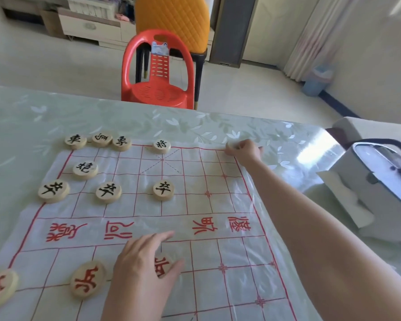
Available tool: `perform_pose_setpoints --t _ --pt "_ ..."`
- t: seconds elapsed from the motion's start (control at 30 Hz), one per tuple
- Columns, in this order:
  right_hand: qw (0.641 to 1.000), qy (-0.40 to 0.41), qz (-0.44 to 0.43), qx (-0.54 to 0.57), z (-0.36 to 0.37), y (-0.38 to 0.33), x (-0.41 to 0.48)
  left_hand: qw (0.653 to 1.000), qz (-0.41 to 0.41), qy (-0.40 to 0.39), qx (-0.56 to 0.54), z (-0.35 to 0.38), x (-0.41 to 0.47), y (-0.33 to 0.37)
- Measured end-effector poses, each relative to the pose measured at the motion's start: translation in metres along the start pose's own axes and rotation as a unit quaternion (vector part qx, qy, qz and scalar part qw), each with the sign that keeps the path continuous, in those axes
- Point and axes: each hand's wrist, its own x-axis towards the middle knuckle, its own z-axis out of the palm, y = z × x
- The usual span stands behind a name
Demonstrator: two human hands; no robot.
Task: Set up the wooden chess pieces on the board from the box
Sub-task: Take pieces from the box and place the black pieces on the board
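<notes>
right hand (242, 150) grasping a piece (230, 144) at far right corner of board (218, 286) | I set it squarely on the crossing | left hand (146, 258) released, flat, steadying board

Black 卒 (163, 189) on three wooden discs, 将 on a far disc (161, 146); red 兵 on a near disc (88, 279); red river characters printed across the board (229, 205), upside down.

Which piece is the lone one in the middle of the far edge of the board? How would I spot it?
Find the red-lined board, then its far edge nearest the red chair. There a round wooden piece with a black character sits at the top of the crossed diagonal lines. Unlike the three pieces clustered at the far left corner, it sits alone.
</notes>
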Motion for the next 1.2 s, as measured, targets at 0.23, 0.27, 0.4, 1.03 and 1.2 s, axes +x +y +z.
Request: perform_pose_setpoints --t 0.23,0.27,0.4,1.03,1.2 --pt "1.000 0.001 0.000 -0.025 0.001 0.005 0.002 0.995 -0.004 -0.073 0.063 -0.002 -0.002 0.002" --pt "1.000 0.014 0.002 -0.011 -0.002 0.004 -0.002 0.995 -0.004 -0.073 0.063 -0.002 -0.003 0.001" --pt "0.991 0.089 -0.068 0.070 -0.012 -0.014 -0.055 0.998 0.008 -0.045 0.035 -0.003 -0.005 -0.004" --pt "0.938 -0.176 -0.264 0.138 0.008 -0.132 -0.349 0.997 -0.022 0.078 -0.003 -0.131 -0.080 -0.033" --pt "0.926 -0.221 -0.279 0.127 0.020 -0.150 -0.389 0.984 -0.109 0.137 0.030 -0.206 -0.121 -0.089"
